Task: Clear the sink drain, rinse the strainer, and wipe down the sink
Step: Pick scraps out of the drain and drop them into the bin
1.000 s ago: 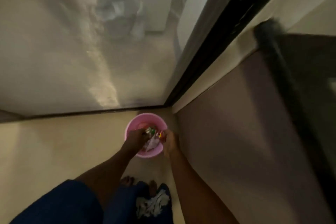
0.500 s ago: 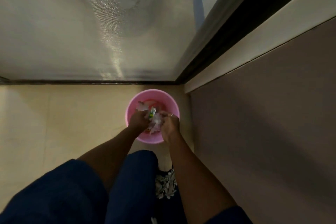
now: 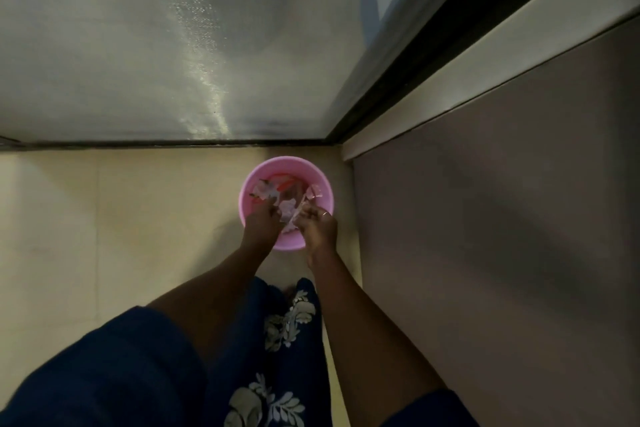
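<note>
Left hand and right hand pinch one pale clump between them, directly above pink bin; I judge drop is straight down.

Dim, soft-focus scene; glare streak on frosted glass; wide-angle bending.

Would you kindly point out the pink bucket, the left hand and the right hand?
pink bucket (image 3: 287, 161): head view, far rim.
left hand (image 3: 261, 227): head view, back of hand.
right hand (image 3: 320, 229): head view, back of hand.
</note>
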